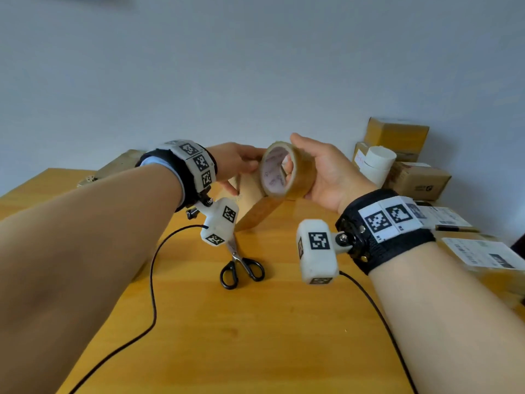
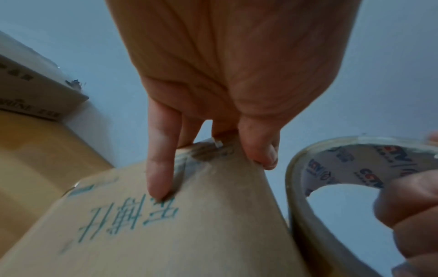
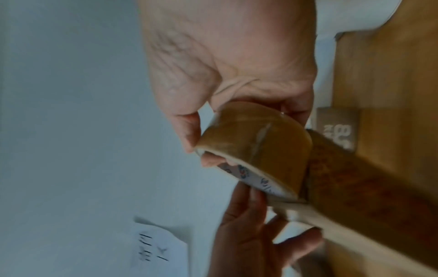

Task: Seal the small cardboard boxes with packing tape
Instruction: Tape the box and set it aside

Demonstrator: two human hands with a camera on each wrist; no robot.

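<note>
A small cardboard box (image 1: pixel 248 194) with green print (image 2: pixel 189 234) stands tilted on the wooden table (image 1: pixel 255 336). My left hand (image 1: pixel 235 163) pinches its upper edge, one finger lying flat on the printed face (image 2: pixel 158 165). My right hand (image 1: pixel 329 172) holds a roll of brown packing tape (image 1: pixel 287 169) just right of the box, fingers through its core (image 3: pixel 255 144). A strip of tape (image 3: pixel 350 183) runs from the roll down along the box's side (image 1: pixel 258 214).
Black-handled scissors (image 1: pixel 241 265) lie on the table below the box. Stacked cardboard boxes (image 1: pixel 397 135) and a white roll (image 1: pixel 377 163) stand at the back right; labelled parcels (image 1: pixel 483 251) line the right edge. Another box (image 1: pixel 119 166) lies at the back left. Cables cross the table.
</note>
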